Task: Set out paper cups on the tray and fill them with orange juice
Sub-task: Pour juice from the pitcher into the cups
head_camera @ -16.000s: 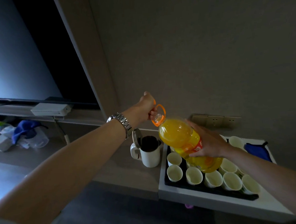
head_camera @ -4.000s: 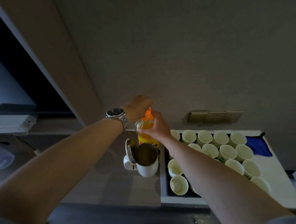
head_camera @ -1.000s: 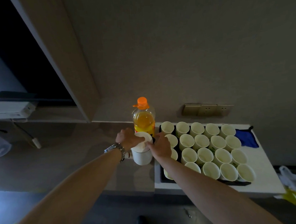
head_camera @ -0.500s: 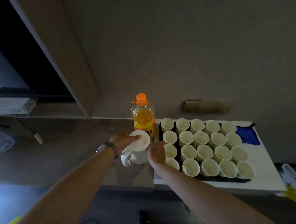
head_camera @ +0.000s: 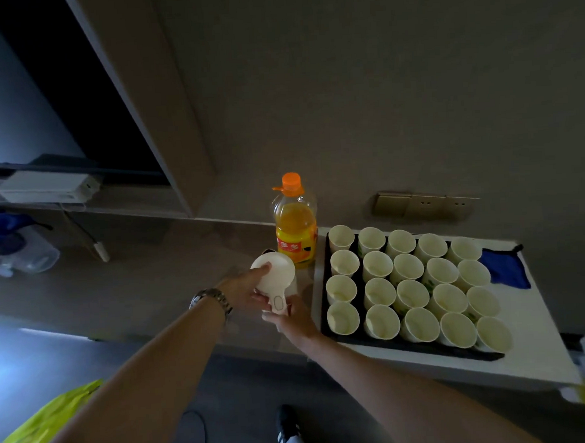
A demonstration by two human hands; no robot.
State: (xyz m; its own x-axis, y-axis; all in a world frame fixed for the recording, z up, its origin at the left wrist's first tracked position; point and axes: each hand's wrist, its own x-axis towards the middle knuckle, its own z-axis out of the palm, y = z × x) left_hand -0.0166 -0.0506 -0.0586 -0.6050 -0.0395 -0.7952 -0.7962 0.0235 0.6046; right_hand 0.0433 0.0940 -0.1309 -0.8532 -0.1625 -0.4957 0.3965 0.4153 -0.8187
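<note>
Both hands grip a white lidded jug [head_camera: 274, 279]: left hand [head_camera: 243, 288] across its closed lid, right hand [head_camera: 294, 317] around its handle. Beside them on the bench [head_camera: 135, 290], a black tray [head_camera: 323, 287] holds twenty paper cups [head_camera: 409, 284], contents unclear. Behind stands a capped orange juice bottle [head_camera: 295, 228], part full.

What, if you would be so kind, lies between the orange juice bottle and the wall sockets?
In the head view nothing stands there: between the orange juice bottle and the wall sockets shows only bare wall, with the tray's far left corner just below.
</note>
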